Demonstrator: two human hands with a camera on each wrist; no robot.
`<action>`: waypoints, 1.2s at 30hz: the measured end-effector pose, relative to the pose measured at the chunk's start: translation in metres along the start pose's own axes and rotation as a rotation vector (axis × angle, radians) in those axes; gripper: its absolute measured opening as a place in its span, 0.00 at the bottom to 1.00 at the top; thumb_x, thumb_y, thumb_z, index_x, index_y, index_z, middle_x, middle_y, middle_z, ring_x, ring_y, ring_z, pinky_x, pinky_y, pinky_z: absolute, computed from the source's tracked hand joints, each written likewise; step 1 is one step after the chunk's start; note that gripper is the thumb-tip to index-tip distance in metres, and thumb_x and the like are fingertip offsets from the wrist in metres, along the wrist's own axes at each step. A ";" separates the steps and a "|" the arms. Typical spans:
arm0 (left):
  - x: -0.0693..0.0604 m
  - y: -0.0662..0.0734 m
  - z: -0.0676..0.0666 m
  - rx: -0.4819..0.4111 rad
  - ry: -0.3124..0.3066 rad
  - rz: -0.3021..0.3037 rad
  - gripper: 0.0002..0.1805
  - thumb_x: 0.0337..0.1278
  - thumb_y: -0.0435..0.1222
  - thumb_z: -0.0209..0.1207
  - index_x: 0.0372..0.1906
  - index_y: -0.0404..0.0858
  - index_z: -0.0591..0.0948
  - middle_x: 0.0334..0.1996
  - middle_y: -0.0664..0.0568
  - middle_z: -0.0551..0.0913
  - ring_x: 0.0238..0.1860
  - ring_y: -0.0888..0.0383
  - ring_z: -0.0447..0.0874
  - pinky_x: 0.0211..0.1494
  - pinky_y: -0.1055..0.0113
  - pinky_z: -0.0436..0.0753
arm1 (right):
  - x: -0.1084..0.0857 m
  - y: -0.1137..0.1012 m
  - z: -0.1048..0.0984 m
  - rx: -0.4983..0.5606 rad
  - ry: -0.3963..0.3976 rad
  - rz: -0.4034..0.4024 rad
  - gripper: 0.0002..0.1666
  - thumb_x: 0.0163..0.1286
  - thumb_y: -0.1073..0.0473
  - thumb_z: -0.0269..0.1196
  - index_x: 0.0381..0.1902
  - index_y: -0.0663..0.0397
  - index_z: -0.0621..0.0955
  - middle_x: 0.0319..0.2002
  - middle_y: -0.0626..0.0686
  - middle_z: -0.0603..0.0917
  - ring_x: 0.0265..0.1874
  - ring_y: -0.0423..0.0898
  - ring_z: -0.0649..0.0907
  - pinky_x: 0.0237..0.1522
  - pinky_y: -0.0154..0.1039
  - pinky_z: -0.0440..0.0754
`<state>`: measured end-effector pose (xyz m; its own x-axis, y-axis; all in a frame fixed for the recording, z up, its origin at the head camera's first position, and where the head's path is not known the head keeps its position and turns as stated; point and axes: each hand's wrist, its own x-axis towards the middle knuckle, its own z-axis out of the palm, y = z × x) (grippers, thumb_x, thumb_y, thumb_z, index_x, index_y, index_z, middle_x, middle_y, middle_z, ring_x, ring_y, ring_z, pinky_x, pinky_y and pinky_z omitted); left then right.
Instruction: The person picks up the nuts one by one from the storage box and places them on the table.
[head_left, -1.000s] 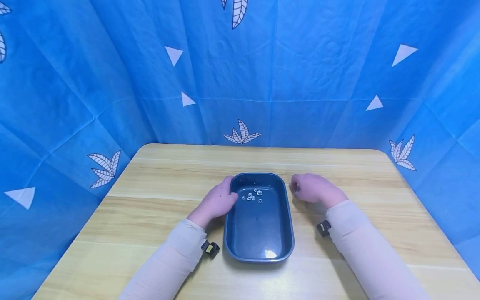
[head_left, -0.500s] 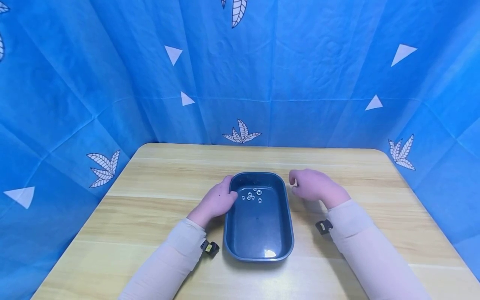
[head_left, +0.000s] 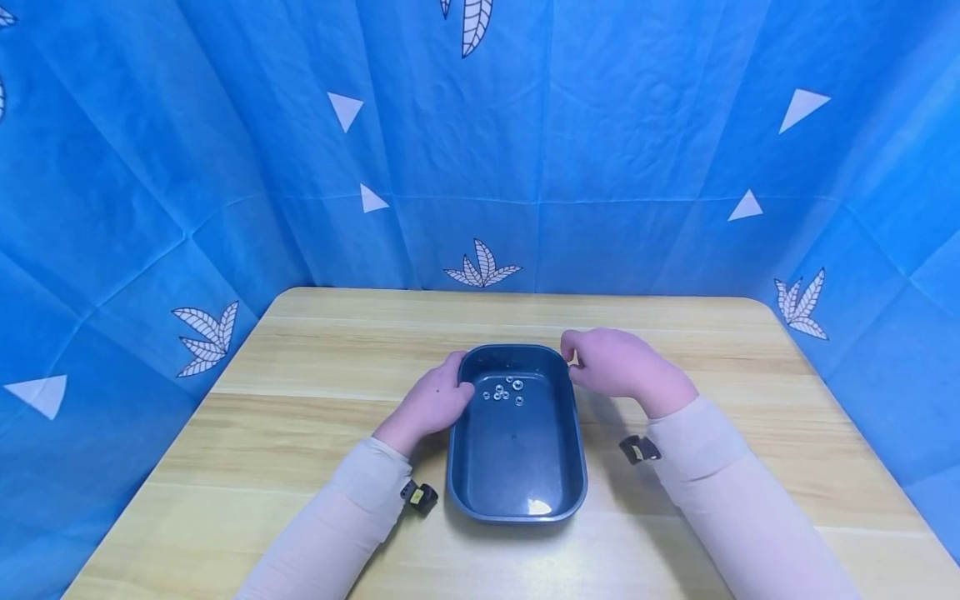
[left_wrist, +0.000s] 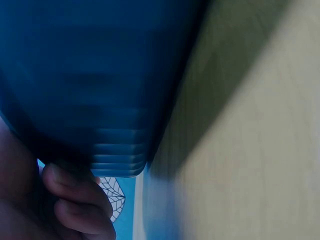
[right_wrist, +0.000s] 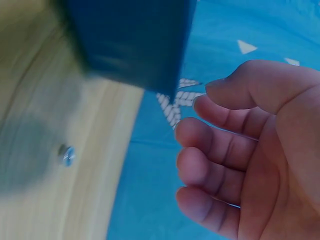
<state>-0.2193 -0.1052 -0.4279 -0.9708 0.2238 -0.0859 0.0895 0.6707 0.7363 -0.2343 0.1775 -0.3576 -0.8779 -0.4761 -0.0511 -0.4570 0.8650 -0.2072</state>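
A deep dark-blue plastic tray (head_left: 517,467) stands lengthwise in the middle of the table. Several small shiny metal nuts (head_left: 517,385) lie loose on its floor, toward the far end. My left hand (head_left: 432,400) grips the tray's left wall, thumb over the rim; its curled fingers (left_wrist: 80,215) show outside the wall. At the far right corner is my right hand (head_left: 618,367), close to the rim. The right wrist view shows its fingers (right_wrist: 192,165) loosely bent, with nothing visible between them and a slight gap to the tray. One small shiny piece (right_wrist: 68,156) lies on the table beside the tray.
The wooden table (head_left: 315,375) has light grain and rounded far corners. A blue curtain (head_left: 637,150) with white leaves and triangles surrounds its back and sides. Dark wrist devices (head_left: 420,497) are worn on both sleeves.
My right hand has risen from the table beside the tray and moved left and away to the far right corner of the rim. The left hand and the nuts have stayed put.
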 end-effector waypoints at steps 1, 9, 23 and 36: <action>0.000 0.000 0.000 0.001 0.001 0.000 0.31 0.72 0.40 0.48 0.77 0.39 0.62 0.69 0.43 0.73 0.69 0.43 0.71 0.68 0.41 0.70 | 0.000 -0.003 -0.002 -0.004 0.001 -0.004 0.08 0.65 0.59 0.62 0.43 0.49 0.81 0.31 0.46 0.82 0.27 0.45 0.77 0.33 0.44 0.77; 0.000 -0.001 0.001 -0.009 -0.008 -0.015 0.32 0.73 0.40 0.49 0.78 0.40 0.61 0.69 0.43 0.73 0.69 0.42 0.71 0.67 0.41 0.70 | 0.003 -0.024 -0.015 -0.011 -0.001 -0.050 0.06 0.66 0.58 0.62 0.42 0.49 0.80 0.29 0.45 0.80 0.27 0.45 0.77 0.34 0.44 0.78; 0.000 -0.001 0.001 -0.011 -0.005 -0.018 0.31 0.72 0.41 0.49 0.77 0.41 0.62 0.68 0.44 0.74 0.67 0.44 0.73 0.67 0.42 0.71 | 0.021 -0.060 -0.017 0.013 -0.016 -0.104 0.03 0.66 0.58 0.62 0.37 0.45 0.78 0.27 0.44 0.79 0.28 0.45 0.77 0.34 0.41 0.77; 0.001 -0.003 0.000 -0.007 -0.014 0.001 0.30 0.72 0.40 0.49 0.76 0.41 0.63 0.66 0.45 0.77 0.61 0.48 0.77 0.65 0.45 0.75 | 0.038 -0.072 0.000 0.037 -0.103 -0.089 0.07 0.68 0.57 0.62 0.43 0.48 0.81 0.31 0.45 0.81 0.32 0.46 0.79 0.38 0.41 0.79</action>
<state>-0.2204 -0.1071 -0.4301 -0.9676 0.2340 -0.0946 0.0885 0.6656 0.7411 -0.2347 0.0975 -0.3445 -0.8142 -0.5657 -0.1308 -0.5248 0.8133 -0.2512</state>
